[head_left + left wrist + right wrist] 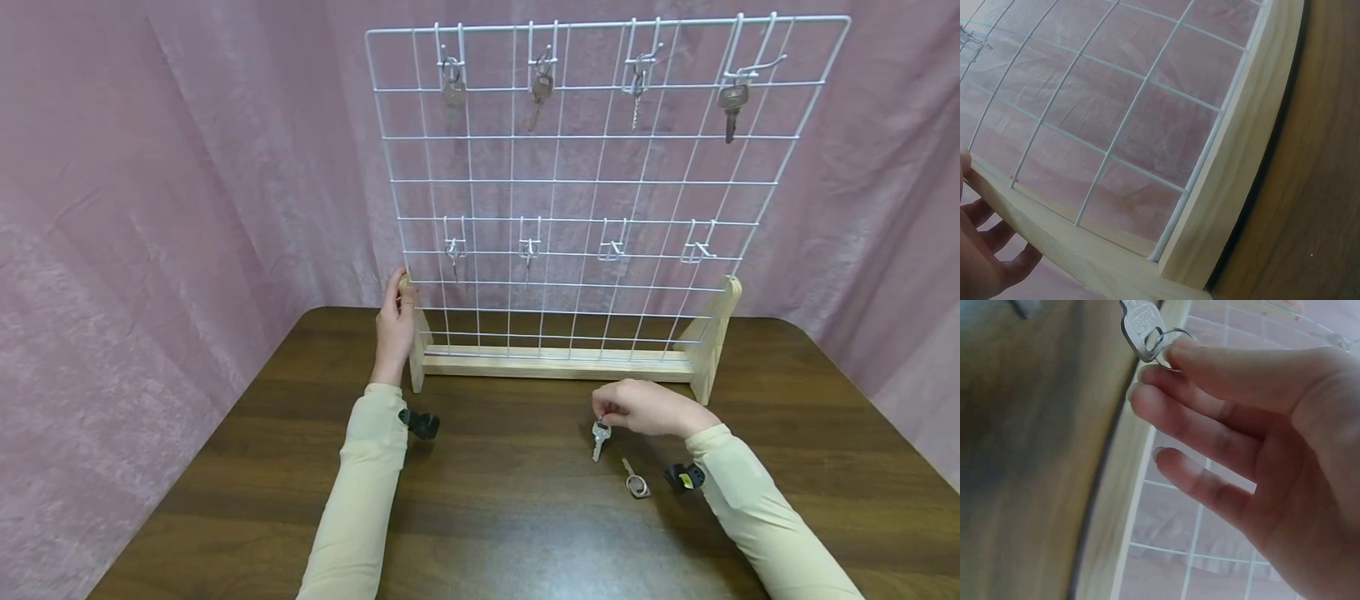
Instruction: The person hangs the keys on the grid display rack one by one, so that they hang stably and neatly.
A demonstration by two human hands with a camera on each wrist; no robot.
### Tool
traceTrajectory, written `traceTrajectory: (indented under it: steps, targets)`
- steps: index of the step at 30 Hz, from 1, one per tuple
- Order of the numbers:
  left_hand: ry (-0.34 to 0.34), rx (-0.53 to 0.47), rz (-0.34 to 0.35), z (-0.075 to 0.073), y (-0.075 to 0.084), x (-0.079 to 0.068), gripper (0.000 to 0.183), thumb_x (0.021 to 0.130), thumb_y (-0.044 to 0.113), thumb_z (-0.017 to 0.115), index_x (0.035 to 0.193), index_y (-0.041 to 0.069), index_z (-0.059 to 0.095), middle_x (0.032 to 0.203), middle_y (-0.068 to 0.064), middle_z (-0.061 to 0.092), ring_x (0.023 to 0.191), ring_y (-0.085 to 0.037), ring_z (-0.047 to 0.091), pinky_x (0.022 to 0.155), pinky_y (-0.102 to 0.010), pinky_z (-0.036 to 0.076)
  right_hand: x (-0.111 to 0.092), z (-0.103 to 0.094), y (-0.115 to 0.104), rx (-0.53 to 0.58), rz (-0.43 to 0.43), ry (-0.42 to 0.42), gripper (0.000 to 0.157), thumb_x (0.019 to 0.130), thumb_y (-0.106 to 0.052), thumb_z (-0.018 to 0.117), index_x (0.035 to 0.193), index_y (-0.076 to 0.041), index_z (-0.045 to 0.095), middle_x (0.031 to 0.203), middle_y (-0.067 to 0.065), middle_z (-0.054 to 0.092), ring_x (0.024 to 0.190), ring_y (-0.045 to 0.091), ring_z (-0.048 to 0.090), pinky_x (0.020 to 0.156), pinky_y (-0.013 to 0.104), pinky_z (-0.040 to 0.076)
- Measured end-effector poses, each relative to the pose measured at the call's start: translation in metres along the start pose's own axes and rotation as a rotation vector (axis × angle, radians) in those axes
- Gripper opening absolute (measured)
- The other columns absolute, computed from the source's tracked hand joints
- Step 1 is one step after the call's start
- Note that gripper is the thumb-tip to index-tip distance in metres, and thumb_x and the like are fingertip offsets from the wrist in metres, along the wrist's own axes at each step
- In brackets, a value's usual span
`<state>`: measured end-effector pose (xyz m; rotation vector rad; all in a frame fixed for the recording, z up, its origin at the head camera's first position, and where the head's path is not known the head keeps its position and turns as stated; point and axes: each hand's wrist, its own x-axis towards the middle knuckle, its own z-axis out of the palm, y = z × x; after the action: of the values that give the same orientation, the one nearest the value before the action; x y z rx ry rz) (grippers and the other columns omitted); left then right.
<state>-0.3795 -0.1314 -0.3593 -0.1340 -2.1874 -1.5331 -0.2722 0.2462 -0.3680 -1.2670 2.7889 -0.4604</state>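
Note:
My left hand (395,321) grips the top of the wooden side post (1066,244) at the left end of a white wire grid rack (585,136). In the left wrist view its thumb and fingers lie on either side of the wood. Over the table in front of the rack, my right hand (637,407) pinches a thin ring (1175,330) between thumb and fingertips. From that ring hangs a silver key (601,439), blade down in the head view. A second key (636,483) with a ring lies on the table just below that hand.
Keys hang from the upper hooks, such as one key (732,98) at far right. Two keys, including one (453,260), hang on the lower left hooks. Further hooks (699,250) sit at lower right. The wooden base (555,364) stands on the brown table (495,500); pink curtain (187,208) surrounds it.

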Motion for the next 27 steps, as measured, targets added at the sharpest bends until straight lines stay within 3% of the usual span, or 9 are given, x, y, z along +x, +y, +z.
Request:
traceTrajectory:
  steps: [14,27]
  targets:
    - [0.011,0.012,0.017,0.001,-0.002,0.001,0.05,0.101,0.05,0.039,0.148,0.033,0.037,0.139,-0.017,0.055,0.118,-0.035,0.057,0.097,-0.055,0.044,-0.004,-0.018,-0.006,-0.123,0.05,0.211,0.013,0.088,-0.007,0.067,0.084,-0.018,0.062,0.077,-0.013,0.062,0.071,-0.002,0.054,0.064,0.024,0.047]
    - [0.014,0.002,0.023,0.002,0.001,0.001,0.049,0.102,0.048,0.04,0.148,0.031,0.037,0.138,-0.016,0.056,0.119,-0.036,0.056,0.099,-0.054,0.043,-0.008,-0.026,-0.008,-0.176,0.025,0.356,0.016,0.083,-0.001,0.07,0.086,-0.015,0.065,0.079,-0.009,0.066,0.075,0.003,0.06,0.067,0.027,0.051]
